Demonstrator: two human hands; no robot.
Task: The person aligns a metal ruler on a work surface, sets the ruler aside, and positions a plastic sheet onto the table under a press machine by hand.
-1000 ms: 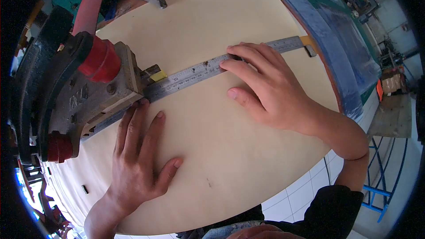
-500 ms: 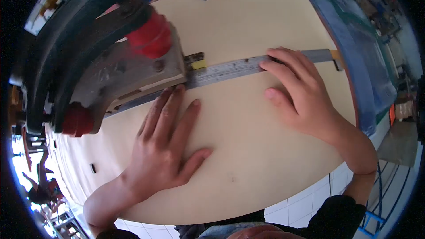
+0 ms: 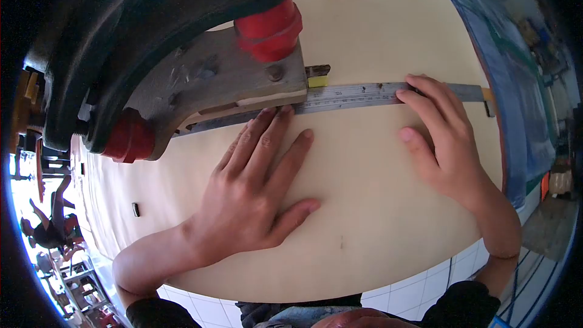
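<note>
Lying across a smooth, pale-cream sheet (image 3: 376,218), a long silver-grey steel ruler (image 3: 346,98) is touched at its near edge by the fingertips of the left hand (image 3: 249,191), which is spread wide, palm down, with nothing gripped. Between the left hand's two and three o'clock, the ruler is topped by the bent fingers of the right hand (image 3: 449,143), its thumb held apart and nothing clasped. At the left hand's eleven o'clock, part of the ruler is covered by a grey metal plate (image 3: 221,79) with red cylindrical mounts (image 3: 267,30).
</note>
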